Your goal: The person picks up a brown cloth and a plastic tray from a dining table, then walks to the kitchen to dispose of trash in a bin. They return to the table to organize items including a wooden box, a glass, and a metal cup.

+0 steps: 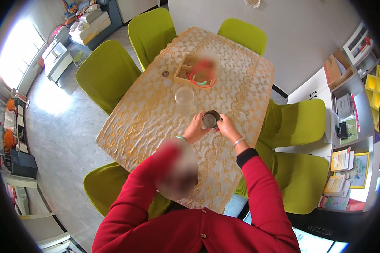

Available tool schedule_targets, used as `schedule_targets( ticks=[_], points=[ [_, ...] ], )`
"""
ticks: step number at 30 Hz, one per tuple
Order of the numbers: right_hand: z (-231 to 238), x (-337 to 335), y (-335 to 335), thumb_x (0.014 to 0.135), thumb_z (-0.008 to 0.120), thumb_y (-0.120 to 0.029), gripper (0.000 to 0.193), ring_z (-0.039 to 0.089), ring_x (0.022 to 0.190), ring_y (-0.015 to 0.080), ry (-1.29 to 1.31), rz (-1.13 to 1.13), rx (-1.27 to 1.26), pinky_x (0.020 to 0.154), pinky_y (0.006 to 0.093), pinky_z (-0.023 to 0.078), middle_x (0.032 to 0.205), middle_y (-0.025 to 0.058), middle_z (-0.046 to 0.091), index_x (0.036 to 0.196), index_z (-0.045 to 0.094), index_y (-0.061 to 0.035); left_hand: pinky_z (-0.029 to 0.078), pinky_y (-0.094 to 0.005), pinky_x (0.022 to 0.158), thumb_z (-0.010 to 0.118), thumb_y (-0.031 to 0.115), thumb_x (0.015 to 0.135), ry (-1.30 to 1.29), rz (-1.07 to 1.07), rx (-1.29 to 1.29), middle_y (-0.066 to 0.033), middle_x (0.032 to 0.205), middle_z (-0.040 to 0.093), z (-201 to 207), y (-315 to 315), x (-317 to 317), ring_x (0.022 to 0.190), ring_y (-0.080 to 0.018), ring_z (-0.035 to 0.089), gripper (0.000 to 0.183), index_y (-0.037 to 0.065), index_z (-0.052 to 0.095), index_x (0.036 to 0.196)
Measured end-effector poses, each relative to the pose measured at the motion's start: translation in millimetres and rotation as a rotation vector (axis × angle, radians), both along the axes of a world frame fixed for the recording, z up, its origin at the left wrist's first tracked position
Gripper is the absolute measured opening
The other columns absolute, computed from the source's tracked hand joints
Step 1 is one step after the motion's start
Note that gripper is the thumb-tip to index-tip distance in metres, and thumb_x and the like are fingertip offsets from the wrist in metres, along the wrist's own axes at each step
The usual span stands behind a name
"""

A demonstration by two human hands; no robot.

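Over the table in front of me I hold a small round metal cup [210,121] between both hands, its open top tilted up and grey inside. My left hand [194,130] grips its left side, and my right hand [227,126] is closed around its right rim. Just beyond my left hand stands a clear, see-through container [184,96]. Farther back sits a wooden compartment box [182,76], partly hidden by a blurred patch with red in it. A thin red ring [203,87] rests at the box's near right corner.
A patterned gold-and-white cloth covers the table [236,84]. Left of the box lies a small dark round object [165,74]. Green-covered chairs [107,76] surround the table. Along the right stand shelves with books [340,160] and a cardboard box [338,69].
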State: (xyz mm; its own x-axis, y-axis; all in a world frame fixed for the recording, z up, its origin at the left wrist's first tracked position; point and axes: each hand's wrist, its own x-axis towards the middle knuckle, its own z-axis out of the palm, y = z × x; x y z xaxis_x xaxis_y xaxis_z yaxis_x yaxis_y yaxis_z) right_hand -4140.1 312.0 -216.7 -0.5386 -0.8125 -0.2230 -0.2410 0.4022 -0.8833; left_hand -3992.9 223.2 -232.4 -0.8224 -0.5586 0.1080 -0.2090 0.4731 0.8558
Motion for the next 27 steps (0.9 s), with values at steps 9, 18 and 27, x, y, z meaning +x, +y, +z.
schedule_targets(
  ticks=[9, 18, 27],
  points=[
    [-43.6, 18.6, 0.5, 0.086, 0.049, -0.021, 0.030, 0.061, 0.069, 0.0312, 0.129, -0.157, -0.041, 0.059, 0.0378, 0.049, 0.086, 0.0215, 0.060, 0.103, 0.049, 0.0034, 0.030, -0.0370, 0.100, 0.062, 0.025, 0.078, -0.088, 0.040, 0.181, -0.0214, 0.128, 0.039, -40.8, -12.9, 30.7, 0.121, -0.0326, 0.036, 0.071, -0.001, 0.024, 0.132],
    [-44.4, 204.3, 136.0, 0.079, 0.053, -0.027, 0.047, 0.035, 0.120, 0.0300, 0.405, 0.584, -0.229, 0.101, 0.0409, 0.024, 0.127, 0.0153, 0.042, 0.120, 0.046, -0.0063, 0.034, -0.0334, 0.098, 0.064, 0.025, 0.075, -0.511, -0.466, 0.026, -0.0090, 0.125, 0.045, 10.4, 78.7, 206.9, 0.117, -0.0219, 0.042, 0.054, 0.008, 0.044, 0.122],
    [11.3, 36.6, 136.3, 0.063, 0.055, -0.007, 0.034, 0.050, 0.090, 0.0333, 0.617, 0.068, -0.259, 0.080, 0.0411, 0.041, 0.095, 0.0141, 0.055, 0.097, 0.053, -0.0044, 0.040, -0.0399, 0.085, 0.056, 0.001, 0.067, -0.027, -0.358, -0.229, -0.0150, 0.104, 0.048, 44.0, 89.2, 11.3, 0.098, -0.0352, 0.045, 0.048, 0.004, 0.044, 0.114]
  ],
)
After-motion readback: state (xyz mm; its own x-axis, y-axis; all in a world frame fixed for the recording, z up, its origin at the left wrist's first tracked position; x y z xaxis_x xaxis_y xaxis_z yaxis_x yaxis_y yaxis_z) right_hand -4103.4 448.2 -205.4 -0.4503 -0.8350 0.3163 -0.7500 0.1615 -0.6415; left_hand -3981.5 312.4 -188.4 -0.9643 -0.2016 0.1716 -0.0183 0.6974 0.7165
